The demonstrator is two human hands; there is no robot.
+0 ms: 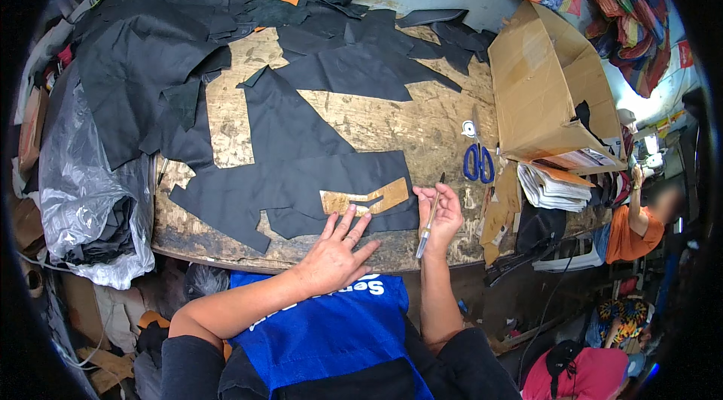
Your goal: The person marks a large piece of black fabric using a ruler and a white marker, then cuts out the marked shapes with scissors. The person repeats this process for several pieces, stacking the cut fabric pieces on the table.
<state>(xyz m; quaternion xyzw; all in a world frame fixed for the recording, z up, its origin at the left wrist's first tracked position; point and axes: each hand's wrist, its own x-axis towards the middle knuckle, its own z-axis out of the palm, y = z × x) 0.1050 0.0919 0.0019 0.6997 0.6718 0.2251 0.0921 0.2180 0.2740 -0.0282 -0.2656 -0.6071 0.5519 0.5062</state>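
Note:
My left hand [339, 253] lies with its fingers spread, the tips on the lower edge of a tan pattern piece [388, 198] with a narrow slot cut in it. Under the pattern is a black sheet of leather-like material [301, 181], flat on the worn wooden table [361, 115]. To the right, at the sheet's end, my right hand [446, 212] is palm up, fingers closed around a slim pen [426, 230]. The pen's dark pointed end sticks up past the fingers, while its clear end points toward me.
Blue-handled scissors [478, 163] lie right of my hands, near an open cardboard box [531, 76] and a stack of folded paper [553, 187]. More black pieces [151, 61] heap at the left and back. A plastic bag [98, 196] hangs left. People [640, 230] are at the far right.

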